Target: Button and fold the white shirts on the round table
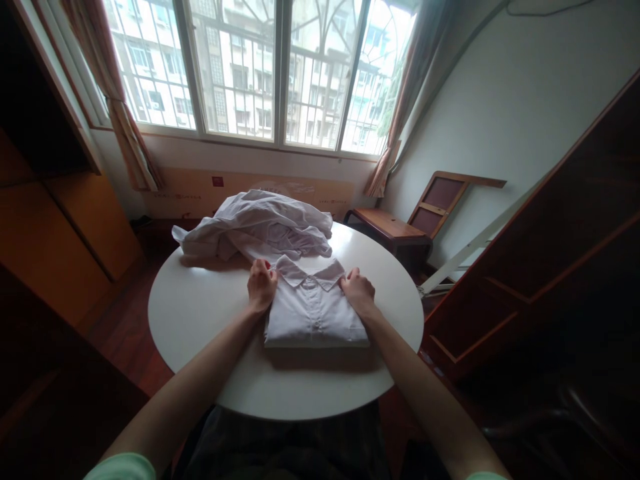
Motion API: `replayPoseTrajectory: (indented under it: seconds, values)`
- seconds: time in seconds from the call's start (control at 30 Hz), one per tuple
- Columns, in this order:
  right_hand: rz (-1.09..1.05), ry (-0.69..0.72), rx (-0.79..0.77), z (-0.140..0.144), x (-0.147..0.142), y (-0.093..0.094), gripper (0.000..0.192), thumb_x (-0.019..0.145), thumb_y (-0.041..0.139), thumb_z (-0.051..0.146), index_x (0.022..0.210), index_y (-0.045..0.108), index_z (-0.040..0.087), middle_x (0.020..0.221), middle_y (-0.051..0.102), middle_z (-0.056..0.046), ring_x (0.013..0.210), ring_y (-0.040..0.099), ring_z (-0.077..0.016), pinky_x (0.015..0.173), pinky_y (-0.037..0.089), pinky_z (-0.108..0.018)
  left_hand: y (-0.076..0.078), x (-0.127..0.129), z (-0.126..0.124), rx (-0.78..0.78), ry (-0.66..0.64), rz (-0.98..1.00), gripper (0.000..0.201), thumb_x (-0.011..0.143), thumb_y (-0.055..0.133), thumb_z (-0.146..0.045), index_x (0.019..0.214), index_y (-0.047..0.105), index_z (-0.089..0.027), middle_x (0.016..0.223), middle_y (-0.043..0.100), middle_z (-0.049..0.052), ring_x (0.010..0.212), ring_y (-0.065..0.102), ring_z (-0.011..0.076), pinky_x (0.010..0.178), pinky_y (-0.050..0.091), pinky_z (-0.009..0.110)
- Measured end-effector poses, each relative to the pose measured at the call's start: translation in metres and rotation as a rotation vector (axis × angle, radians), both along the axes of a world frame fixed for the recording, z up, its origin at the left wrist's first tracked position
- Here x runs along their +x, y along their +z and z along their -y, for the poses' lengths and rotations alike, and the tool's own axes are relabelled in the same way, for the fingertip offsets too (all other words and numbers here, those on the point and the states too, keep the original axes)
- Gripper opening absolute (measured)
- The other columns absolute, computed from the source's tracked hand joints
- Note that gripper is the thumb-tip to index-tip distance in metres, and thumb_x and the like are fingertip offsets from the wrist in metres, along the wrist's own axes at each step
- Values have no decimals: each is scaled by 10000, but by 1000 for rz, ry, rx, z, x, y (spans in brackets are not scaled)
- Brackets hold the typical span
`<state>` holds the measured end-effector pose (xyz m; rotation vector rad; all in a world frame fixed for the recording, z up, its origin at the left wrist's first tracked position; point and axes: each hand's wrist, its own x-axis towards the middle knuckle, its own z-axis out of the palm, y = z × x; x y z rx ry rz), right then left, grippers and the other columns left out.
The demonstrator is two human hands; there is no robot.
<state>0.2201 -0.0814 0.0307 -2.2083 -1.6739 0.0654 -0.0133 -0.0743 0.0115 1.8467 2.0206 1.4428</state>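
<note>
folded shirt point(316, 310): white, folded into a neat rectangle, collar toward the window, button placket facing up; lies flat on the desk, slightly right of centre and near the person's edge.
left hand point(261, 285): rests on the upper left corner of the folded shirt, beside the collar; fingers curled over the fabric edge, so this grip appears closed on the shirt, though the fingertips are hidden.
right hand point(358, 291): rests on the upper right corner of the folded shirt, at the shoulder; fingers bent down onto the cloth, grip pressing the shirt rather than lifting it.
forearms: both bare, extending from the bottom of the view to the shirt's two upper corners.
pile of clothes point(257, 227): white, crumpled, unfolded; lies on the far part of the desk, just behind the folded shirt and touching its collar area.
desk point(200, 313): round, white top.
window point(260, 67): wide, barred, behind the desk; curtains point(120, 100) drawn to both sides.
wooden chair point(400, 227): low, beyond the desk on the right, against the wall.
</note>
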Motion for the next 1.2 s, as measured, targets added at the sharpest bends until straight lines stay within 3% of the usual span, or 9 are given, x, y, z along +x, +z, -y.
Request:
replayPoseTrajectory:
  seconds: [0.07,0.17,0.3,0.4,0.63,0.83,1.0,1.07,1.2]
  values:
    - [-79,19,66,-4,5,-5,239,798,483,319,975,525,163,840,653,-108,797,619,-225,698,446,-317,5,6,5,151,-81,10,133,764,483,-135,891,463,-171,867,554,63,825,547,182,764,440,324]
    - [-221,114,216,-15,14,-16,286,767,507,242,1038,512,149,915,637,-102,839,603,-203,760,455,-317,17,23,24,239,-391,6,184,807,467,-200,990,464,-177,919,564,59,847,550,170,800,443,332]
    - [-319,432,376,-28,25,-27,390,749,466,171,1137,503,166,1215,520,-104,1114,482,-189,946,381,-340,29,53,64,165,-981,-245,448,801,517,-386,1197,416,-203,1181,530,82,1069,493,190,901,399,319]
    - [-407,561,254,-30,30,-25,378,763,422,156,1124,527,188,1154,575,-69,1073,516,-174,927,394,-329,28,68,85,78,-1204,-527,565,738,572,-472,1228,433,-226,1261,493,74,1137,443,230,962,329,362]
    - [-355,532,93,-7,42,-4,224,640,485,142,839,583,168,815,651,-31,735,580,-167,654,437,-250,23,69,101,8,-1248,-637,448,713,605,-366,1126,523,-216,1150,569,48,1009,511,216,881,353,340]
    - [-327,274,27,59,78,-5,188,596,485,146,769,549,183,734,630,-27,691,565,-173,608,407,-254,38,31,112,-71,-1435,-564,338,673,530,-75,969,584,-229,1047,627,-15,1013,529,149,979,288,293]
    - [-640,406,-161,109,114,0,455,596,649,291,1013,517,164,897,622,-73,805,590,-203,708,471,-318,37,-8,81,-28,-1167,-474,344,732,378,17,804,618,-219,980,655,-9,1042,524,139,1001,280,338]
    - [-736,461,-142,119,120,6,541,630,665,353,1109,487,179,1054,585,-111,941,570,-222,788,470,-344,34,-13,78,7,-1054,-441,277,778,391,-40,817,607,-208,1030,637,15,1039,521,149,962,337,332]
    - [-801,507,-43,123,109,18,452,733,577,447,1111,533,203,1199,533,-123,1110,492,-249,905,417,-380,25,-11,95,29,-950,-485,124,776,538,-239,889,566,-197,1045,592,67,964,521,195,850,427,344]
